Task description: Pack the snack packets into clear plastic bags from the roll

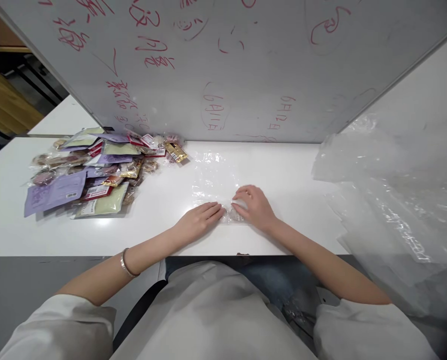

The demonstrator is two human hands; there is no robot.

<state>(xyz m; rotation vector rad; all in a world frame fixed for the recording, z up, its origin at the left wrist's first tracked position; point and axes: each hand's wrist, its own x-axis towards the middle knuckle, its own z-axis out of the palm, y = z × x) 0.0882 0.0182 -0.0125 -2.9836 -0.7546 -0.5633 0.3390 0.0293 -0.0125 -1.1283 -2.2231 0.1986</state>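
Now both hands press a clear plastic bag (218, 187) flat on the desk (163, 220), right of the snack packet pile (96, 172): left hand (201, 220) spread, right hand (254, 206) curled, pinching its near edge. Probably light, limp, slippery; best held by that edge.

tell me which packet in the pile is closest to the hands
The small gold packet at the pile's right edge, near the whiteboard. It lies nearest the left hand; the purple and green packets sit farther left.
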